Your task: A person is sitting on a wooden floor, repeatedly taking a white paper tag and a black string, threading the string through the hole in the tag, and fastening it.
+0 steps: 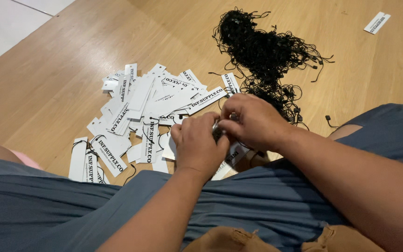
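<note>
My left hand [197,144] and my right hand [250,120] are pressed together just above a wooden floor [61,70]. Both close their fingers on a white paper tag [232,155] with a thin black string; the point where they meet is hidden by the fingers. A loose pile of white printed paper tags [150,100] lies spread out to the left of my hands. A tangled heap of black strings [262,51] with small fasteners lies beyond my right hand.
One single white tag [377,22] lies far off at the top right. A few strung tags [87,163] rest at the near left beside grey cloth [47,205] over my legs. White tiles [1,23] border the wood at the top left.
</note>
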